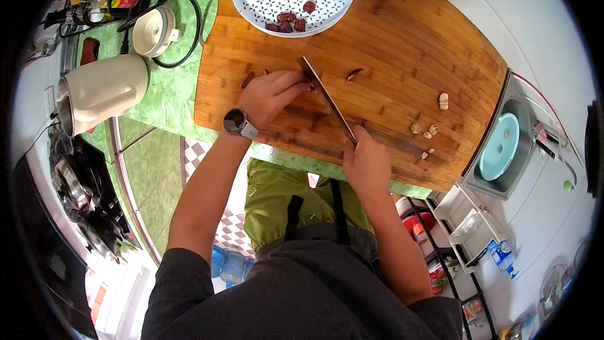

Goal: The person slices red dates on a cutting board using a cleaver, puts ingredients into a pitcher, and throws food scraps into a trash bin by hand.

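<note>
My right hand [369,165] is wrapped around the handle of a kitchen knife [328,99], whose blade is seen nearly edge-on over the wooden cutting board [402,31]. Close against the blade's left side, my left hand [272,96] is closed with its fingers bent down. A bit of dark red date [311,88] shows at those fingertips, mostly hidden. Dark red date pieces [248,79] lie just left of that hand. Another date sliver [355,74] rests to the right of the blade. Several whole red dates [286,17] sit in a white perforated tray [238,1] at the board's far edge.
Several small pale pieces [444,101] lie on the board's right side. A cream kettle [107,91], its lid [151,30] and black cords occupy the green counter [170,97] at left. On the right, a sink [525,97] holds a turquoise basin [500,145].
</note>
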A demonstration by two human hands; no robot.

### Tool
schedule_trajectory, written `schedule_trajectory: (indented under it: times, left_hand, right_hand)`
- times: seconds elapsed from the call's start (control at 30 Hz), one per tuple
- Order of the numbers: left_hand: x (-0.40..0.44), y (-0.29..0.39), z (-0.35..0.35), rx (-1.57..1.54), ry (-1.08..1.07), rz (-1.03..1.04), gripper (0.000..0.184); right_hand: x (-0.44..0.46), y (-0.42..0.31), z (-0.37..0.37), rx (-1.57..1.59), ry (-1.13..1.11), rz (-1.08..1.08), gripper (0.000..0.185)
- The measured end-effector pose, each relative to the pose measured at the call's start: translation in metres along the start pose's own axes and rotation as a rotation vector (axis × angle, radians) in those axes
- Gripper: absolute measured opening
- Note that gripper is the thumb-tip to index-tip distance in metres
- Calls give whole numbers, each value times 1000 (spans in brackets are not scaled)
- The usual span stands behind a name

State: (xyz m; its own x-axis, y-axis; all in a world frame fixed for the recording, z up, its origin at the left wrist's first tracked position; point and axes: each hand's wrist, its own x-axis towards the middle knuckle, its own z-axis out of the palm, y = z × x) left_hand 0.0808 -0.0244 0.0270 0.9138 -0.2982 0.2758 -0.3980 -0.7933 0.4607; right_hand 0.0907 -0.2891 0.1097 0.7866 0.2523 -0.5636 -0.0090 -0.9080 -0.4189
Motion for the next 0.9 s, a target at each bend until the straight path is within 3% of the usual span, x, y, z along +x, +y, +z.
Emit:
schedule_trajectory:
  times: [0.63, 0.9]
  left_hand:
    - [0, -7, 0, -23, 42, 42, 26]
    - [-9, -2, 0, -30, 39, 26, 32]
  right_hand:
    - [11, -24, -1, -214, -61, 10, 19]
    - [25, -10, 2, -113, -63, 22, 19]
